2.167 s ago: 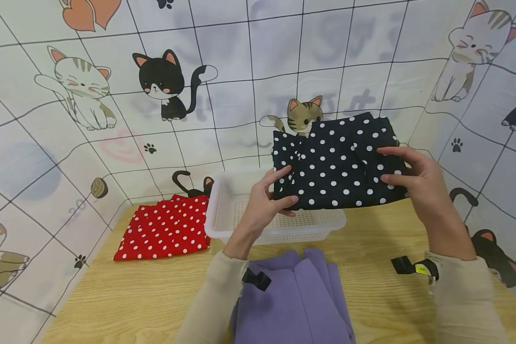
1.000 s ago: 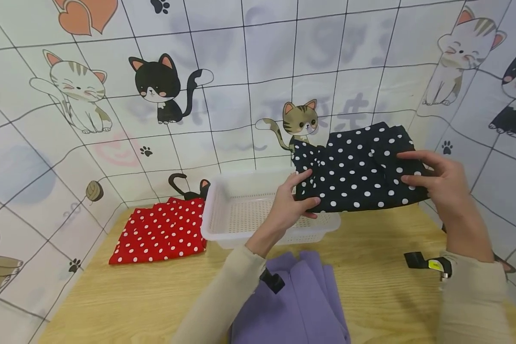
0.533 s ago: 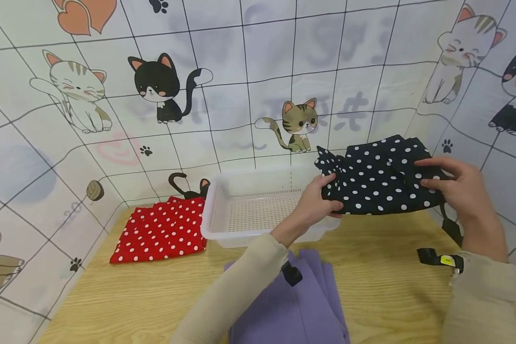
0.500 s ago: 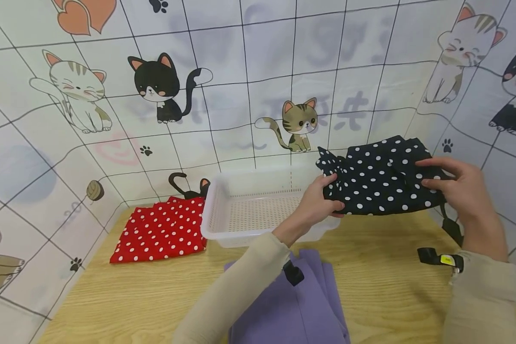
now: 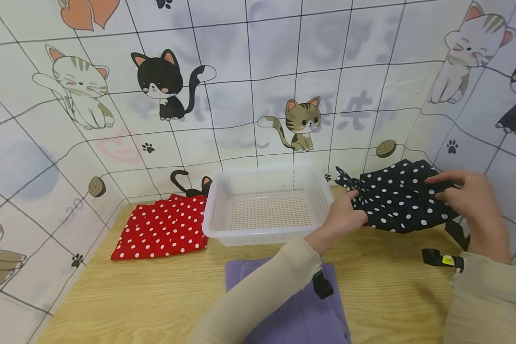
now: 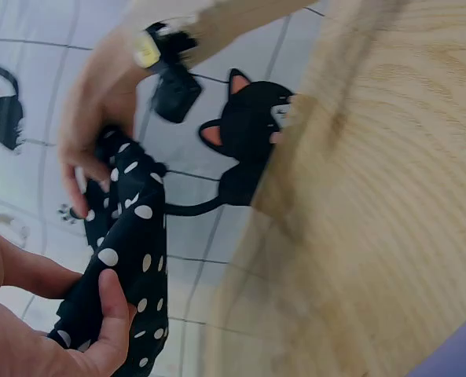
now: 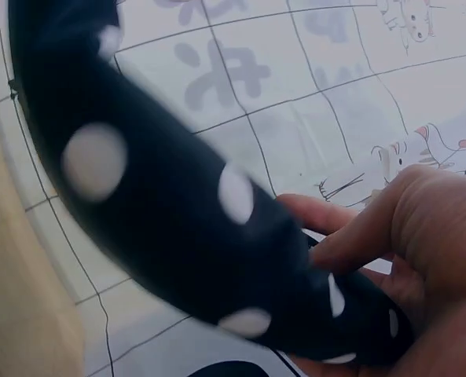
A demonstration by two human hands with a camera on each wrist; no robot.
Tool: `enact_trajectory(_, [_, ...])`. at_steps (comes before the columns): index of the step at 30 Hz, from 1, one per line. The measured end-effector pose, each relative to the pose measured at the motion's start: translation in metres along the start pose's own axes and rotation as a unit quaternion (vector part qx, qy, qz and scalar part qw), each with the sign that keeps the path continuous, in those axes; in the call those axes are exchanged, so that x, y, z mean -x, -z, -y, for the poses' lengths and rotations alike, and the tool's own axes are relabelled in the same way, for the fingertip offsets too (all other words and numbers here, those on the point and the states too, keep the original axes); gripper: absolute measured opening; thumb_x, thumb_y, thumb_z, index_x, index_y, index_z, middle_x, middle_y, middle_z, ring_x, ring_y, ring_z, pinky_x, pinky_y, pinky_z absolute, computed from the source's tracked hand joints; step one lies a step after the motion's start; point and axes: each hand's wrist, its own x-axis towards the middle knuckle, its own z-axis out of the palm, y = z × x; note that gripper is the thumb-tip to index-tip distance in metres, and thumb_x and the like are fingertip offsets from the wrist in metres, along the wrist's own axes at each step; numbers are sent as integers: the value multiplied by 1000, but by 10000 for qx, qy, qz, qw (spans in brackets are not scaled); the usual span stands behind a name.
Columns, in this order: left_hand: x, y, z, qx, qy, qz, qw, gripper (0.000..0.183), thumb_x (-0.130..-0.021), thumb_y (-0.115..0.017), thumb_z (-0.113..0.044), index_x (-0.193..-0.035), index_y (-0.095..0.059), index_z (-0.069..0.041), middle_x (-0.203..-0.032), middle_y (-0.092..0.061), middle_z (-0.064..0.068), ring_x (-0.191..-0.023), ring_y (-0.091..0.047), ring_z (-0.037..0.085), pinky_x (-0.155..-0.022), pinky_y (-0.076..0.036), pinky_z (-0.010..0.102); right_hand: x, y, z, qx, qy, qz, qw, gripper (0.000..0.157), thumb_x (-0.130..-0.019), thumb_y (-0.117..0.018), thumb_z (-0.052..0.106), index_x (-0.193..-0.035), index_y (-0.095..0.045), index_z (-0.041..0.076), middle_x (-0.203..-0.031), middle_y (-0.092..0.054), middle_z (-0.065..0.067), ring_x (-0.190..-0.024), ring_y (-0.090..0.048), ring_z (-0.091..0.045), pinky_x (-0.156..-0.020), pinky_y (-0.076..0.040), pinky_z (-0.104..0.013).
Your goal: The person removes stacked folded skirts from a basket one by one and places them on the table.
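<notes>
A folded black cloth with white dots (image 5: 397, 196) hangs between both hands at the right, past the basket. The left hand (image 5: 344, 215) pinches its left end, where the fabric bunches up; in the left wrist view the thumb and fingers (image 6: 115, 314) grip the edge. At the other end the right hand (image 5: 473, 200) holds the cloth between thumb and fingers, as the right wrist view also shows (image 7: 405, 251). The cloth's lower edge sags above the wooden table (image 5: 382, 286). Whether it is a garment cannot be told.
A white plastic basket (image 5: 266, 234) stands at the back middle, nothing visible in it. Left of it lies a folded red dotted cloth (image 5: 165, 227). A folded purple cloth (image 5: 284, 315) lies in front, partly under the left forearm. Cat-printed wall covering (image 5: 249, 95) encloses the back and sides.
Both hands have carried the black dotted cloth rightward and lower, from over the basket to the table's right side. The left end has bunched more. The basket's interior is now uncovered.
</notes>
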Motion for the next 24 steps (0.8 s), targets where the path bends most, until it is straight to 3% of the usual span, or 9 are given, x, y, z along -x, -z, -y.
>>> enact_trajectory(2, [-1, -8, 2, -387, -165, 82, 9991, 75, -75, -68, 1, -148, -55, -9, -146, -59, -1, -117, -54, 1, -97, -46, 15, 0, 1, -2, 141, -135, 73, 9998, 47, -90, -54, -6, -136, -58, -7, -159, -32, -38, -142, -31, -56, -96, -42, -61])
enact_trajectory(3, [-1, -13, 4, -543, -161, 138, 9983, 75, -75, -68, 0, -148, -55, -10, -145, -59, -2, -118, -54, 1, -97, -46, 14, -1, 1, -4, 250, -137, 110, 9995, 47, -89, -55, -5, -136, -59, -6, -156, -35, -38, -135, -41, -55, -93, -45, -61])
enact_trajectory(5, [1, -21, 9, -753, -109, 237, 9968, 75, -75, -70, -2, -147, -55, -9, -143, -58, -3, -120, -54, 2, -100, -45, 15, -2, 0, -9, 506, -41, 219, 9985, 46, -88, -54, -3, -134, -60, -5, -148, -43, -40, -110, -54, -50, -79, -50, -52])
enact_trajectory(7, [2, -27, 15, -982, -8, 318, 9947, 75, -74, -71, -4, -147, -56, -10, -142, -56, -3, -119, -55, 3, -100, -46, 16, -5, -3, -15, 762, 151, 282, 9966, 44, -87, -55, -1, -130, -64, -3, -136, -51, -40, -83, -54, -37, -61, -42, -38])
enact_trajectory(9, [5, -32, 22, -1146, 281, 359, 9924, 78, -74, -71, -4, -150, -54, -14, -147, -53, -5, -119, -53, 3, -99, -46, 17, -9, -7, -22, 908, 335, 447, 9943, 42, -87, -56, 0, -127, -66, -3, -129, -53, -41, -76, -50, -33, -58, -36, -33])
enact_trajectory(12, [7, -35, 33, -1530, 417, 359, 9867, 79, -76, -69, -6, -152, -51, -17, -155, -48, -3, -126, -53, 6, -100, -47, 20, -15, -17, -29, 853, 390, 712, 9930, 40, -87, -57, 1, -126, -67, -4, -133, -53, -42, -91, -51, -40, -65, -38, -33])
enact_trajectory(16, [8, -35, 47, -1599, 631, 350, 9845, 80, -80, -67, -6, -156, -45, -21, -166, -35, -3, -144, -43, 11, -112, -44, 27, -21, -32, -34, 550, 247, 945, 9937, 41, -89, -59, 0, -129, -65, -6, -142, -46, -42, -108, -46, -48, -73, -41, -39])
enact_trajectory(20, [7, -32, 57, -1464, 770, 301, 9858, 86, -81, -68, -5, -159, -39, -23, -169, -28, -3, -151, -36, 15, -116, -42, 31, -23, -40, -36, 336, -40, 788, 9963, 43, -88, -59, 1, -130, -63, -6, -144, -44, -42, -115, -46, -52, -82, -47, -55])
enact_trajectory(24, [5, -29, 63, -1177, 862, 294, 9889, 86, -84, -66, -4, -162, -32, -21, -169, -31, -2, -145, -39, 10, -118, -38, 31, -24, -43, -41, 586, -342, 757, 9948, 43, -92, -58, 9, -132, -61, -6, -144, -42, -44, -121, -43, -59, -94, -41, -70])
